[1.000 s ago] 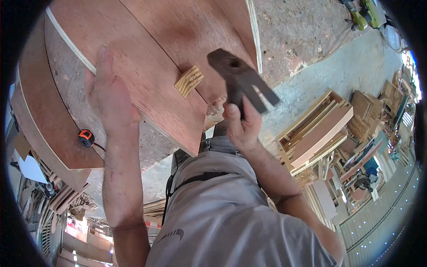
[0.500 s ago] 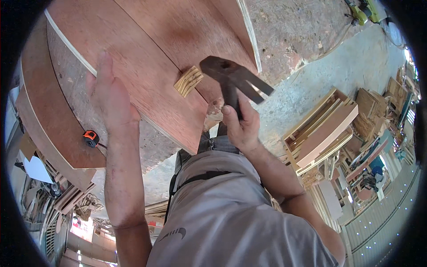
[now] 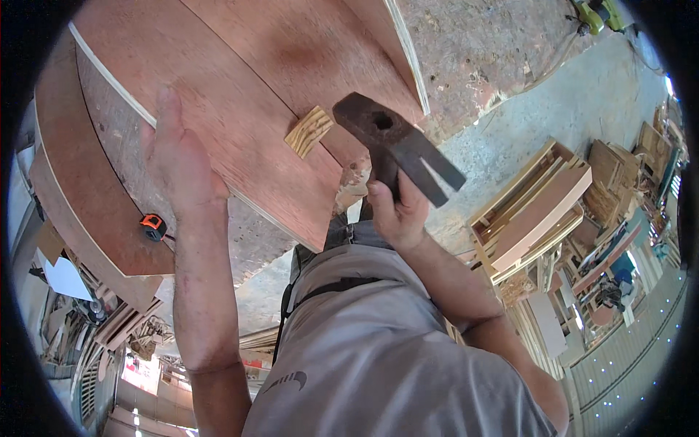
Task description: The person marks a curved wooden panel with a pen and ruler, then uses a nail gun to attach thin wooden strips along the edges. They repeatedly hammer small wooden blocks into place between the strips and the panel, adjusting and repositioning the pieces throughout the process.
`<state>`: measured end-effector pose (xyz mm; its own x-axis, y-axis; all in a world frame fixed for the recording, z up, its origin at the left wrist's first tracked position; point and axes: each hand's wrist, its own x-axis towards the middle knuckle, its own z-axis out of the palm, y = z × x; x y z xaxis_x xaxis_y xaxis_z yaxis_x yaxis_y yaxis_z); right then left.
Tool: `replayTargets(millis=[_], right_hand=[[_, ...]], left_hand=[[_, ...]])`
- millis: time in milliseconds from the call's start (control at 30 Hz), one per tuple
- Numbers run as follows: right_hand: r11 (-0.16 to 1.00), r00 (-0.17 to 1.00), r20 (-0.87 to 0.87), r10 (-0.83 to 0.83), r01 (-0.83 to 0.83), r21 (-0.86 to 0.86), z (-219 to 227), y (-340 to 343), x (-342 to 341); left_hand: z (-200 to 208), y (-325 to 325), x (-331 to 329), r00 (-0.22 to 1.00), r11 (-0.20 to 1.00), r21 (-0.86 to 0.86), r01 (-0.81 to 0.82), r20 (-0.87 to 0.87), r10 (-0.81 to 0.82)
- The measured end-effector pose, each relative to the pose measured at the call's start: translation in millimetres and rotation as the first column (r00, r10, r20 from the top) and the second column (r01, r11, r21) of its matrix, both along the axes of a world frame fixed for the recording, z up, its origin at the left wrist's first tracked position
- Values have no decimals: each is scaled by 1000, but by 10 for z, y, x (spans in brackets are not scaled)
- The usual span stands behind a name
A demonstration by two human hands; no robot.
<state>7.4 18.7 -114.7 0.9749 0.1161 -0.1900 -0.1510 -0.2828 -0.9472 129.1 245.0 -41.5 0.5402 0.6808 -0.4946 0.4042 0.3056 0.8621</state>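
Observation:
My right hand (image 3: pixel 395 211) grips the handle of a dark, rusty claw hammer (image 3: pixel 397 142), its head raised just right of a small pale wooden block (image 3: pixel 309 131). The block lies on a reddish-brown plywood sheet (image 3: pixel 240 87). My left hand (image 3: pixel 178 164) rests flat on the sheet's near edge, fingers pointing away from me. The hammer head is close to the block but apart from it.
An orange and black tape measure (image 3: pixel 153 226) lies on a lower curved plywood piece (image 3: pixel 80 211). To the right, stacked wooden frames and boards (image 3: pixel 535 211) stand on the concrete floor (image 3: pixel 524 109). More timber and offcuts lie at the lower left and far right.
The hammer swung toward the block half a second ago, then lifted back up and to the right. My left hand stays pressed on the sheet.

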Motion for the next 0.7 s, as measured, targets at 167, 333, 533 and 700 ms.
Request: replayTargets(millis=[167,333,533,700], right_hand=[[996,964,-264,40,-60,-65,-28,7,191],[998,982,-188,1,-13,-66,191,-58,158],[985,972,-223,66,-100,-142,-27,33,148],[992,945,-312,103,-122,-40,170,-111,204]], left_hand=[[-22,-5,18,997,996,74,49,49,-53],[-47,19,-38,998,995,90,38,40,-42],[-19,-25,16,1000,993,118,9,22,-12],[-6,-30,1,1000,994,111,20,10,-21]])
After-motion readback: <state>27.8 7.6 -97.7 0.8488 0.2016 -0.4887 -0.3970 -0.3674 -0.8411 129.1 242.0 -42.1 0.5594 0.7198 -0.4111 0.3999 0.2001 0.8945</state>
